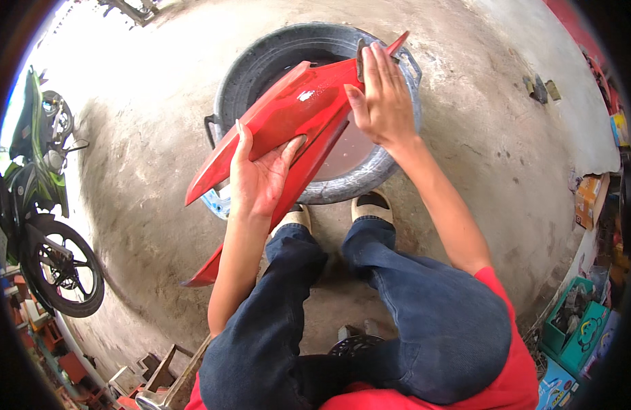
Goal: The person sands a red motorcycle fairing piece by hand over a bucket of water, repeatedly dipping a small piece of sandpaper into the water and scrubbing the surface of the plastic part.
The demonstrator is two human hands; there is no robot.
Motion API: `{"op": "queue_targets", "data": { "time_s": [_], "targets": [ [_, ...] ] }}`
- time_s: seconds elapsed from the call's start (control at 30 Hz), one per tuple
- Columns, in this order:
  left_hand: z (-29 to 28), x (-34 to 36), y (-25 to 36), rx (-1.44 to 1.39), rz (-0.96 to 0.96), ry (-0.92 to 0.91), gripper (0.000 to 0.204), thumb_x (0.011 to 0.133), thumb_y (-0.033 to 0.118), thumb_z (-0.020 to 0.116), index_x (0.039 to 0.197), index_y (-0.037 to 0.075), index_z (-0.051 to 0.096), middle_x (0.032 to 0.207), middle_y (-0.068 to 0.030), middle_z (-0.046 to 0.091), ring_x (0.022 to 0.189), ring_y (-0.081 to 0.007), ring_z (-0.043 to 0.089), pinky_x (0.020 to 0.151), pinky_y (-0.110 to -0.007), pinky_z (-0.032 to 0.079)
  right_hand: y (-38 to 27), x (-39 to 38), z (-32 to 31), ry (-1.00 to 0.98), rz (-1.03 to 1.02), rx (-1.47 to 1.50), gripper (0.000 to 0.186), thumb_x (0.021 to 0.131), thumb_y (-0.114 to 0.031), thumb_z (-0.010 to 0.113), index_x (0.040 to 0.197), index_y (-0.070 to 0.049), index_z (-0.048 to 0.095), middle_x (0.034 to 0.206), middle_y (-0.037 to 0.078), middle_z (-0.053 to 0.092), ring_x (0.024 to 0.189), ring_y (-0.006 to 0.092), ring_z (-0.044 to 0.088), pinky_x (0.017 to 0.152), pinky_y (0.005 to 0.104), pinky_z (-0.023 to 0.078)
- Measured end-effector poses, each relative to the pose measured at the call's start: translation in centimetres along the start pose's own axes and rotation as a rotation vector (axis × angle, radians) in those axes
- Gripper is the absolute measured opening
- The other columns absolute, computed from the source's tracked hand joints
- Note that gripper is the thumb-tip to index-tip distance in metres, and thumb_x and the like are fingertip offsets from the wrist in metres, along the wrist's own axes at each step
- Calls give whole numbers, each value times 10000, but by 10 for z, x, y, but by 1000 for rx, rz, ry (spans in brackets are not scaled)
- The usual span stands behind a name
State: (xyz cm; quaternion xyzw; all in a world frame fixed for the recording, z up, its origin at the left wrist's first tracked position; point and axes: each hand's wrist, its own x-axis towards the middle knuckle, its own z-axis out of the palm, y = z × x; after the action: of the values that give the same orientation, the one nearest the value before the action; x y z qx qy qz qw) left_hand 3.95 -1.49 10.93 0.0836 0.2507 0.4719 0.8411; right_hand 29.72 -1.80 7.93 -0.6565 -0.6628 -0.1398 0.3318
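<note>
A long, wet red motorcycle body panel lies slantwise over a round black tub, its pointed tip at the upper right. Palm up, my left hand grips the panel at its middle, with the thumb on the near-left side and the other fingers partly hidden. Near the tip, my right hand lies across the panel with its fingers together, pressing a dark grey strip that looks like sandpaper against the red surface. Murky water shows in the tub below.
My shoes stand at the tub's near rim, on a concrete floor. A green and black motorcycle stands at the left. Wood scraps lie at the lower left, a teal box at the lower right, and a cardboard box at the right wall.
</note>
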Motion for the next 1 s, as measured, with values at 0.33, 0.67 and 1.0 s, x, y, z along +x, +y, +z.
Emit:
{"op": "queue_targets", "data": {
  "time_s": [0.33,0.67,1.0],
  "targets": [
    [-2,-4,2,5,-21,-5,742,1056,479,598,1497,-76,381,1495,-320,470,1375,-465,508,1163,-544,486,-18,-3,-9,-92,-283,-3,846,1032,-640,460,1515,55,481,1573,240,487,1489,385,436,1250,514,298],
    [-1,-6,3,-52,-48,14,773,1034,497,628,1480,-91,399,1469,-334,481,1358,-465,516,1160,-533,492,-22,13,-24,-65,-378,30,706,995,-504,604,1503,-17,542,1531,185,563,1437,316,529,1204,507,386],
    [-10,0,2,-147,-93,-38,791,1057,506,574,1492,-120,359,1477,-374,444,1357,-496,512,1143,-533,513,-31,6,-28,-168,-456,110,758,960,-529,639,1526,-38,523,1550,156,551,1433,310,528,1198,510,387]
  ]
}}
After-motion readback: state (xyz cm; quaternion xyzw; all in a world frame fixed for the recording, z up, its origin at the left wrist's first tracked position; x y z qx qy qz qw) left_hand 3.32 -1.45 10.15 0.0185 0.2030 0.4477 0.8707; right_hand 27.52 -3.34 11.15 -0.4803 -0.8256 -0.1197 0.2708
